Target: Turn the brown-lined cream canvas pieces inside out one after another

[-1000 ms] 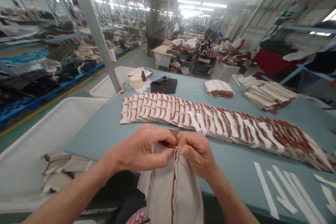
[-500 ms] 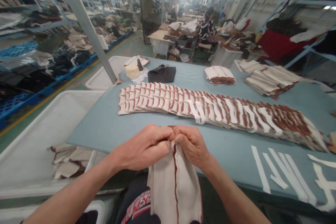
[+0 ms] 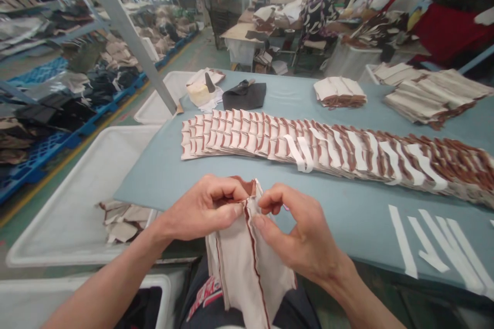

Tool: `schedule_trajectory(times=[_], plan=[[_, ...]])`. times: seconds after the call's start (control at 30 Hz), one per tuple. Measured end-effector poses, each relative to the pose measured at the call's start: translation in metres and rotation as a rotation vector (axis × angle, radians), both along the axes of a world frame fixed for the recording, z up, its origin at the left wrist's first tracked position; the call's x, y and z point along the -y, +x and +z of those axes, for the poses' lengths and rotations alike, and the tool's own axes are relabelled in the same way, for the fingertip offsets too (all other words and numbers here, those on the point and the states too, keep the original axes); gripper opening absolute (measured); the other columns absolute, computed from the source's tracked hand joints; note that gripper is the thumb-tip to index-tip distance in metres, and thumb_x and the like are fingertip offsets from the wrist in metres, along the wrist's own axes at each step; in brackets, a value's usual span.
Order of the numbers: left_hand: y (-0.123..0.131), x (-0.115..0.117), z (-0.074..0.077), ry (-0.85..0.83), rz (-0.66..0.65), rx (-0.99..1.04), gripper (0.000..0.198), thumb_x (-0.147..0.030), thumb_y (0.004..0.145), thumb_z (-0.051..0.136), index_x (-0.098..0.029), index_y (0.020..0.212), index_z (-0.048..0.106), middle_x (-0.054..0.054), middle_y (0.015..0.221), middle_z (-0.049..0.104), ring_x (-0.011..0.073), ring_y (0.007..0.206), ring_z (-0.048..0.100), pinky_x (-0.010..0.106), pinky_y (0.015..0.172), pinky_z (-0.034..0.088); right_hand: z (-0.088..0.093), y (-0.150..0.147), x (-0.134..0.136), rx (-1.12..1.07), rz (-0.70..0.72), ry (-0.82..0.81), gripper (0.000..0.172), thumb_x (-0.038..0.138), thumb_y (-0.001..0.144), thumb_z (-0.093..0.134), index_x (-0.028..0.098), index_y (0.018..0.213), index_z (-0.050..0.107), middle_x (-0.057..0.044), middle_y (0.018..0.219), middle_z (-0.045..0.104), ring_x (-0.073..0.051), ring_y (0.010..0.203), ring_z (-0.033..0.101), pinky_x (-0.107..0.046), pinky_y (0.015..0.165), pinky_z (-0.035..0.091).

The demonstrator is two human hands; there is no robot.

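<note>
A cream cloth piece [image 3: 247, 262] with dark red-brown seam edging hangs over my lap, folded along its centre seam. My left hand [image 3: 204, 205] grips its top end between thumb and fingers. My right hand [image 3: 297, 236] holds the right edge near the top, with the thumb pressed on the seam and the fingers curled. Just beyond my hands, a long overlapping row of similar cloth pieces [image 3: 309, 144] lies on the blue table [image 3: 347, 200]. Several white fabric strips [image 3: 436, 247] lie to my right.
Folded cloth stacks [image 3: 339, 91] stand at the table's far side, near a black cloth [image 3: 245, 96] and a cream block [image 3: 198, 93]. White bins [image 3: 77, 200] line the left edge, one holding cloth pieces [image 3: 123, 221]. A co-worker [image 3: 318, 15] sits beyond, near a steel post [image 3: 123, 31].
My right hand has moved right and loosened, opening a gap between the hands. The top of the cloth now shows its opened fold. The view has tilted down and shifted.
</note>
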State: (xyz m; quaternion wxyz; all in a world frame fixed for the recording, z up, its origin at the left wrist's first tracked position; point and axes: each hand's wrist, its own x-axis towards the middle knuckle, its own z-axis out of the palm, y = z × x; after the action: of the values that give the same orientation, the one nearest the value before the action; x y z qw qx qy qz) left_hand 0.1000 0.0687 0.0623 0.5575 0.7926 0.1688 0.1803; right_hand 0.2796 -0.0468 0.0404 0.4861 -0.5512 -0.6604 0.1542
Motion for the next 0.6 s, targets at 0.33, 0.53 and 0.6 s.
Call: schedule_trajectory(times=[0.33, 0.53, 0.6], plan=[[-0.008, -0.003, -0.002, -0.132, 0.063, -0.059, 0.027, -0.033, 0.093, 0.06, -0.012, 0.076, 0.065, 0.002, 0.072, 0.064, 0.0126, 0.067, 0.053, 0.02, 0.063, 0.043, -0.005, -0.003, 0.002, 0.026, 0.078, 0.011, 0.006, 0.014, 0.09, 0.062, 0.02, 0.091, 0.063, 0.001, 0.075, 0.068, -0.014, 0.067, 0.063, -0.026, 0.066, 0.048], [-0.013, 0.0, -0.007, -0.214, 0.1, -0.049, 0.026, -0.034, 0.091, 0.062, -0.011, 0.077, 0.065, 0.002, 0.074, 0.063, 0.0127, 0.068, 0.053, 0.02, 0.062, 0.043, -0.008, -0.01, 0.007, 0.135, 0.049, 0.039, 0.007, 0.018, 0.098, 0.063, 0.016, 0.094, 0.069, -0.002, 0.076, 0.072, -0.015, 0.064, 0.065, -0.028, 0.066, 0.047], [-0.012, 0.002, -0.005, -0.188, 0.109, -0.037, 0.023, -0.029, 0.09, 0.061, -0.012, 0.076, 0.066, 0.002, 0.075, 0.063, 0.0115, 0.067, 0.052, 0.019, 0.062, 0.042, -0.006, -0.011, 0.007, 0.123, 0.039, 0.04, 0.01, 0.017, 0.099, 0.062, 0.016, 0.092, 0.07, -0.002, 0.075, 0.072, -0.015, 0.065, 0.065, -0.028, 0.067, 0.047]])
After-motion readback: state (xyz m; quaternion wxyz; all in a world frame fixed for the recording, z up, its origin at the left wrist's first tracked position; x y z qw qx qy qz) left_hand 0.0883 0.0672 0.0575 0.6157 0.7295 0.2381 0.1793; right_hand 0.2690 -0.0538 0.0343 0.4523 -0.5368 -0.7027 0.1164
